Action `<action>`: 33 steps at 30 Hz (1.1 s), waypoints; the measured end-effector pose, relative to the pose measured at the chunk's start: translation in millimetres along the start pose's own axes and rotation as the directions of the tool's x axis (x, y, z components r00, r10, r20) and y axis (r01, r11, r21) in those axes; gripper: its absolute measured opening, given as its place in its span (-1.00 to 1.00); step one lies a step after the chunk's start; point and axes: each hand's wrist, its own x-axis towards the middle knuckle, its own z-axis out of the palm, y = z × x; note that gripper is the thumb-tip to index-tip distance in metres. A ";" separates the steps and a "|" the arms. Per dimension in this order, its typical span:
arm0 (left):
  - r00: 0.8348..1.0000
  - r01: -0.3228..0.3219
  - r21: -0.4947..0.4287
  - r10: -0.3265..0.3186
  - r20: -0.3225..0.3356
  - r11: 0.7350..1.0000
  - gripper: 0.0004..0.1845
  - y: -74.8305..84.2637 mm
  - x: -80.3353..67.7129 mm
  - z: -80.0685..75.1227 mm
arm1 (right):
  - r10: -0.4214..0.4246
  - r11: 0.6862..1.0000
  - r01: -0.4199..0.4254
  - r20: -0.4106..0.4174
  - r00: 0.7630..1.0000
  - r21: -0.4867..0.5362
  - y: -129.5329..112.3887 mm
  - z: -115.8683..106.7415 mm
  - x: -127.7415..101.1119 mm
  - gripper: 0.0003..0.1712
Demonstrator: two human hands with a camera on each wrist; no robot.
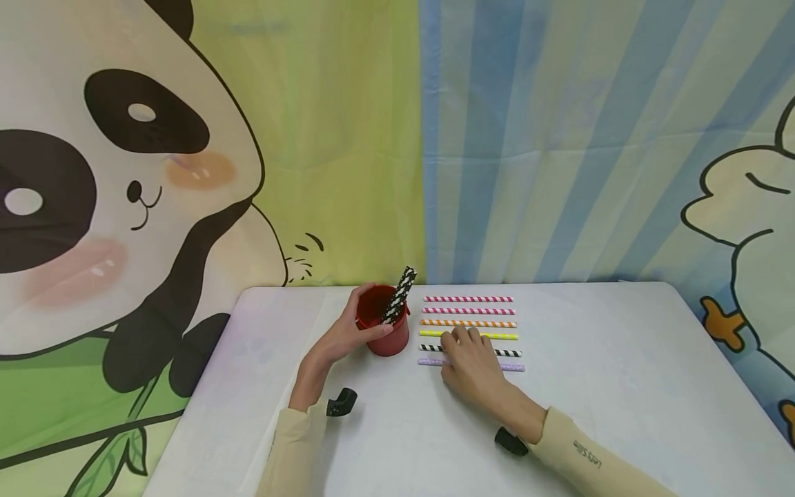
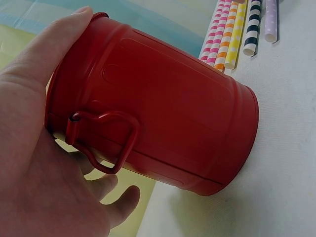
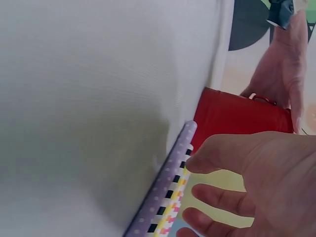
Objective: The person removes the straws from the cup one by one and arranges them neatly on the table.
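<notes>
My left hand [image 1: 352,330] grips a small red metal bucket [image 1: 390,345], thumb and fingers spread around its rim. In the left wrist view, the bucket's wire handle [image 2: 129,148] lies against its side. Black straws with a white pattern [image 1: 400,293] lean out of the bucket. Bent over the row of paper straws, my right hand [image 1: 475,366] has its fingertips near the yellow-striped straw [image 1: 499,337]. It partly covers the black-striped straw [image 1: 509,353] and the purple dotted straw [image 1: 514,368]. In the right wrist view, thumb and fingers are apart, with no straw visible between them.
Farther back in the row lie an orange-striped straw [image 1: 468,323] and two pink-striped straws, one of them the farthest straw [image 1: 468,299]. The white table [image 1: 621,386] ends at a printed curtain [image 1: 546,138] behind. Black wrist cameras sit below both hands.
</notes>
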 end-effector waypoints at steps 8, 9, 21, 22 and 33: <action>1.000 0.011 0.001 -0.011 -0.003 1.000 0.00 -0.9 1.6 0.6 | 0.023 0.990 -0.019 -0.031 0.999 0.140 -4.4 -7.7 15.6 -0.76; 1.000 0.011 0.000 -0.011 -0.002 1.000 0.00 -0.9 1.7 0.7 | 0.033 0.985 -0.029 -0.025 0.999 0.170 -5.6 -9.2 18.2 -0.77; 1.000 0.008 0.008 -0.008 -0.004 1.000 0.02 -2.6 1.3 -0.9 | 0.291 0.612 -0.296 0.139 0.947 0.733 -22.5 -8.0 50.4 -0.73; 1.000 0.007 0.008 -0.007 -0.003 1.000 0.02 -2.8 1.3 -1.0 | 0.309 0.581 -0.302 0.138 0.941 0.756 -23.5 -7.3 53.1 -0.74; 1.000 -0.003 0.003 0.003 0.002 1.000 0.01 -1.7 0.5 -0.4 | 0.412 0.455 -0.274 0.072 0.908 0.847 -37.1 0.9 79.6 -0.82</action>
